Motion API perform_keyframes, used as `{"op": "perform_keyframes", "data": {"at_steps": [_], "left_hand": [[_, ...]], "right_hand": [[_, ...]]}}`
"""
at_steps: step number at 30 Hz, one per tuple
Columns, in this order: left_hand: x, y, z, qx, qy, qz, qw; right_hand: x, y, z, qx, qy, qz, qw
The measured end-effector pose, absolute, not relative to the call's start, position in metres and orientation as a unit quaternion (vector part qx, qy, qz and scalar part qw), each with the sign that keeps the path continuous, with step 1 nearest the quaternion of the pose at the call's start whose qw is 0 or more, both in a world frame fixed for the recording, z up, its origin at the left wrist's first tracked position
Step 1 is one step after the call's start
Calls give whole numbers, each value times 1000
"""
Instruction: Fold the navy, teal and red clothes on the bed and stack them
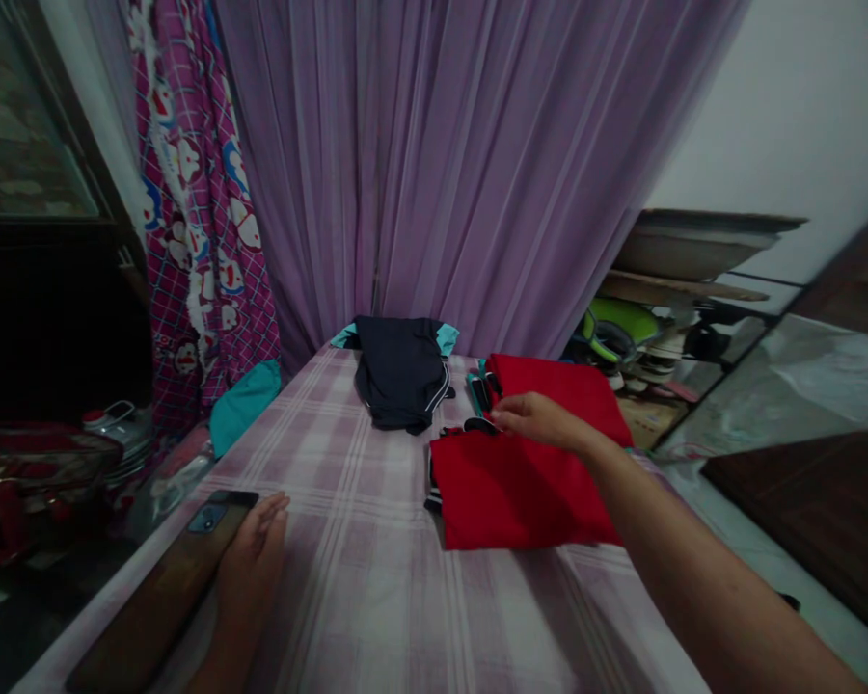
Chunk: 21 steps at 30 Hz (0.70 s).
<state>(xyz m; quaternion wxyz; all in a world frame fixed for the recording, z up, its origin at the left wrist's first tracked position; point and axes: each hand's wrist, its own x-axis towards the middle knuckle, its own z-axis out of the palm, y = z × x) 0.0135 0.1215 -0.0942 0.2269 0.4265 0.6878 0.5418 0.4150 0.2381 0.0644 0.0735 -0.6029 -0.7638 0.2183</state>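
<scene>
1. I had the worktop (362, 588), covered in checked cloth, running from below my view to its far edge at the purple curtain (434, 164).
2. The right hand (533, 418) reached in from the right, over the near red cloth (528, 501), at that cloth's far left corner. Its fingers were narrow, thumb close to fingertips, just beside a small black piece (480, 425). From my end I could not tell whether they pinched anything.
3. The near red cloth lay flat toward the worktop's right edge, dark striped fabric (433, 496) showing from under its left side.
4. The far red cloth (564, 386) lay behind it, toward the far right corner, with black and teal bits at its left side.
5. I saw the dark garment (401, 376) near the middle of the far edge, turquoise showing at both sides and white piping along its right.
6. The left hand (253, 564) rested by the left edge, alongside the phone (166, 583). Its fingers were together and slightly curled; I could not tell whether they gripped it.
7. A teal cloth (244, 405) showed beside the left edge, below the patterned curtain (195, 212).
</scene>
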Motion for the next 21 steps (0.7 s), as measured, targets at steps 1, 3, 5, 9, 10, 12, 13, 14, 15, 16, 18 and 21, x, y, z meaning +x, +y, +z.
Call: {"op": "perform_keyframes", "data": {"at_steps": [1,3,5,9,10,12,13,14,15,16,18,21], "left_hand": [[14,122,-93,421,689,544,228],[15,123,-94,411,691,549,230],[14,125,-96,408,688,553,234],[11,128,-104,416,677,559,237],[10,128,-106,419,675,560,236],[9,129,-108,421,675,559,232],[9,129,-109,422,677,558,229],[9,129,-109,423,678,558,224],[9,129,-110,425,677,559,220],[9,130,-110,427,675,561,217],[9,130,-112,432,672,562,214],[9,131,-113,433,672,561,214]], "right_hand": [[415,241,62,-625,-760,154,86],[415,246,54,-654,-750,80,55],[412,248,43,-656,-749,86,-32],[402,232,35,-638,-754,90,-128],[401,226,39,-621,-764,108,-141],[404,216,51,-558,-783,204,-185],[407,213,59,-516,-782,276,-215],[411,212,67,-478,-770,349,-239],[416,214,73,-456,-753,405,-246],[420,218,77,-460,-740,431,-236],[427,229,78,-535,-740,361,-189],[429,247,56,-649,-735,146,-128]]}}
